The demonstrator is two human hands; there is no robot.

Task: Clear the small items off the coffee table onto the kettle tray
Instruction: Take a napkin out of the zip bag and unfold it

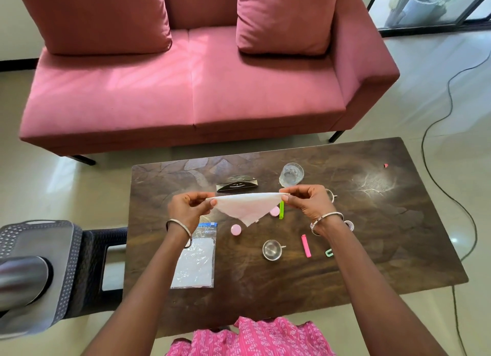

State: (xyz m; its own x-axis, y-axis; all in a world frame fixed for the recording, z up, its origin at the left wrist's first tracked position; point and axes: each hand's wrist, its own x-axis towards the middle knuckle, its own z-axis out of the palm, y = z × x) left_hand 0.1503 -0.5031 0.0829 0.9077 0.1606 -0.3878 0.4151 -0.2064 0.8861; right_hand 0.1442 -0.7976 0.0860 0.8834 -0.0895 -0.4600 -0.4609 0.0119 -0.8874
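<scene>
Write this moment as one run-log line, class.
napkin: triangle, stretched above coffee table | left hand: pinches one corner | right hand: pinches opposite corner | tray: holds kettle

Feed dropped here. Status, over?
Left hand and right hand pinch the napkin by its corners, above the coffee table. Pink clip, steel cup not yet cleared. Kettle tray left, nothing between.

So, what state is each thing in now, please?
Napkin: folded in a triangle, off the table.
Left hand: pinches one napkin corner.
Right hand: pinches the other corner.
Steel cup: upright, empty.
Glass: looks empty.
Bag: lying flat.
Kettle: on the tray.
</scene>
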